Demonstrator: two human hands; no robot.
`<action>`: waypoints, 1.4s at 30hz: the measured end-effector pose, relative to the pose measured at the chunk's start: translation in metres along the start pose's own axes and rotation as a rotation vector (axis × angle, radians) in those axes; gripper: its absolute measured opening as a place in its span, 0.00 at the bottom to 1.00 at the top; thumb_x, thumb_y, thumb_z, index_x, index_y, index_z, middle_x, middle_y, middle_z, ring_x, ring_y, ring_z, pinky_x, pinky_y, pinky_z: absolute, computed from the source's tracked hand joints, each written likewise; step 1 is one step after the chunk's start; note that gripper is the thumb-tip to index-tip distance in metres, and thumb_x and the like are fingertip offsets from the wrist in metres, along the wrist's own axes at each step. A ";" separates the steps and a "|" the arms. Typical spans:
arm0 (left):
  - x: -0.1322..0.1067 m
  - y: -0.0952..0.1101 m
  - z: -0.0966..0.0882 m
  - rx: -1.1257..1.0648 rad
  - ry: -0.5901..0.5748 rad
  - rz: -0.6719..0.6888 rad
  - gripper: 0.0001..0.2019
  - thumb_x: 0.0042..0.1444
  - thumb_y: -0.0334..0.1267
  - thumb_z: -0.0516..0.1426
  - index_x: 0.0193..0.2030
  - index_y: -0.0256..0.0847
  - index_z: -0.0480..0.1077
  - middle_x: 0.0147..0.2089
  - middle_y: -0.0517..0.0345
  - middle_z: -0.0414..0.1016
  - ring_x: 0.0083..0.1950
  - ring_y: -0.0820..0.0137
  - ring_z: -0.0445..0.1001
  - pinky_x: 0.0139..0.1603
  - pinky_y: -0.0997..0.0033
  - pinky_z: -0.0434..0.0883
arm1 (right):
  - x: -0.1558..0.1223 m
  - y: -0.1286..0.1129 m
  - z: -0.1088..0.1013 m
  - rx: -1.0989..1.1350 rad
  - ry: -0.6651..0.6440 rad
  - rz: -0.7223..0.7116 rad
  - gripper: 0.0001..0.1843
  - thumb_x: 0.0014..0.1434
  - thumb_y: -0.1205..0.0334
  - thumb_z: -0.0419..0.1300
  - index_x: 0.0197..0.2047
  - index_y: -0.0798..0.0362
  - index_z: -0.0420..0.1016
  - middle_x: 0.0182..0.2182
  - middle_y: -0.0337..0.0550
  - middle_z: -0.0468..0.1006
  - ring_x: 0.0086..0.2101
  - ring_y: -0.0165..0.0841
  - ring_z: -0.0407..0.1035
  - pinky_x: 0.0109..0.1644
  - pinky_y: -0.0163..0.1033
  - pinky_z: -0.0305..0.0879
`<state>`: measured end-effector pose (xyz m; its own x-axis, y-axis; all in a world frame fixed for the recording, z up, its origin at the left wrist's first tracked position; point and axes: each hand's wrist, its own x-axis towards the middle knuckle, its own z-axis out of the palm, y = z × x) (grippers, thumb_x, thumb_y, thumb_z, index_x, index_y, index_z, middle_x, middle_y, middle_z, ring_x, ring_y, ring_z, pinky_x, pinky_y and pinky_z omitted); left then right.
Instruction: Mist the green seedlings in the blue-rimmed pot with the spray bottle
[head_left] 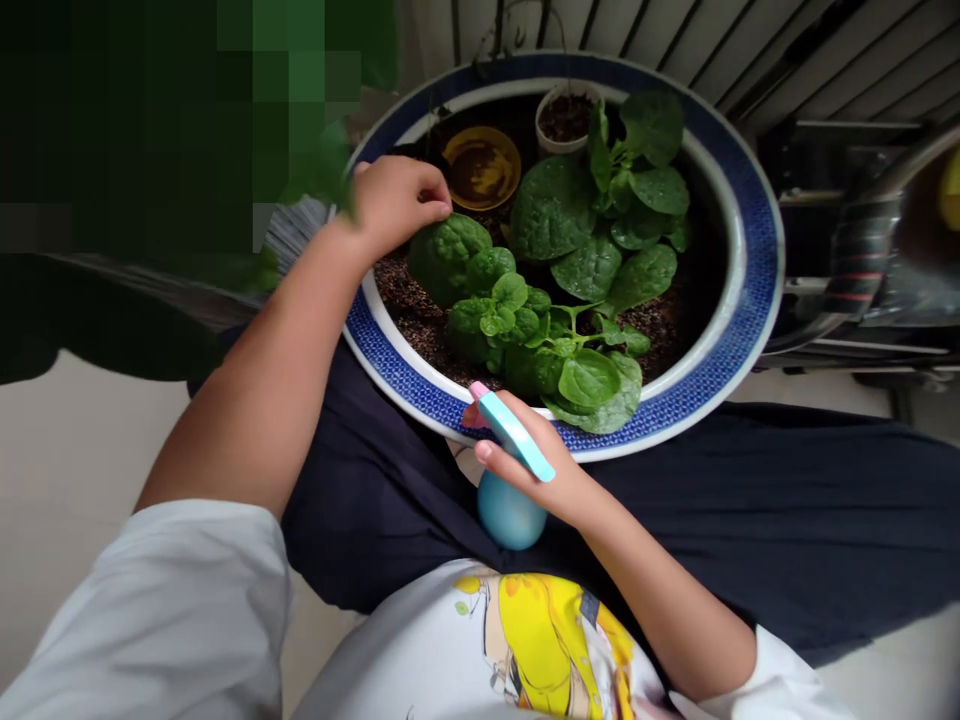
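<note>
A wide pot (757, 290) with a white rim and a blue patterned band holds dark soil and several leafy green plants. At its left side my left hand (401, 200) is closed, thumb and finger meeting at the upper edge of a large crinkled leaf (448, 255); some of its fingers are hidden. My right hand (551, 455) is wrapped round the neck of a spray bottle with a light blue head (517, 435), a pink nozzle and a round blue body (512, 512). The bottle is upright by the pot's near rim, its nozzle toward the plants.
In the pot's far part sit a yellow round dish (481, 167) and a small white cup (568, 118) of soil. Dark leaves (112, 320) hang at the left. A slatted panel (675, 45) stands behind, with a metal rack (825, 290) on the right.
</note>
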<state>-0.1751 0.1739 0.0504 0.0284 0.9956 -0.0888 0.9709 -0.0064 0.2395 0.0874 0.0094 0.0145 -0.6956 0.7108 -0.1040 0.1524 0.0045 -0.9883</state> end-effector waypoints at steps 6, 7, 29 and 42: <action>-0.003 0.006 0.000 0.089 -0.050 0.034 0.20 0.62 0.50 0.50 0.50 0.44 0.75 0.54 0.61 0.78 0.54 0.65 0.69 0.54 0.67 0.60 | -0.001 -0.001 -0.001 0.007 0.002 -0.006 0.15 0.59 0.56 0.59 0.48 0.53 0.67 0.41 0.46 0.74 0.42 0.37 0.69 0.48 0.42 0.67; -0.003 0.007 0.000 0.111 -0.050 0.021 0.20 0.62 0.50 0.49 0.50 0.43 0.75 0.54 0.59 0.78 0.54 0.65 0.69 0.54 0.68 0.60 | -0.002 -0.001 -0.001 0.005 0.006 -0.011 0.15 0.59 0.56 0.59 0.47 0.53 0.67 0.41 0.46 0.73 0.41 0.37 0.69 0.47 0.42 0.67; 0.018 -0.015 0.010 0.240 0.144 -0.262 0.21 0.64 0.53 0.47 0.50 0.51 0.76 0.51 0.66 0.80 0.50 0.62 0.75 0.49 0.69 0.68 | -0.008 0.023 0.033 -0.137 -0.030 -0.197 0.06 0.61 0.65 0.56 0.43 0.51 0.68 0.36 0.44 0.77 0.38 0.37 0.70 0.46 0.43 0.67; 0.008 -0.014 0.008 0.175 0.107 -0.206 0.18 0.65 0.47 0.48 0.47 0.46 0.77 0.48 0.60 0.80 0.49 0.66 0.75 0.49 0.72 0.67 | 0.004 0.018 0.031 -0.126 0.131 -0.222 0.02 0.64 0.66 0.55 0.39 0.51 0.68 0.32 0.40 0.77 0.35 0.34 0.72 0.41 0.38 0.70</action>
<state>-0.1864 0.1816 0.0391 -0.1894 0.9818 -0.0137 0.9802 0.1898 0.0558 0.0653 -0.0092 -0.0074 -0.6265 0.7673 0.1371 0.0978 0.2519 -0.9628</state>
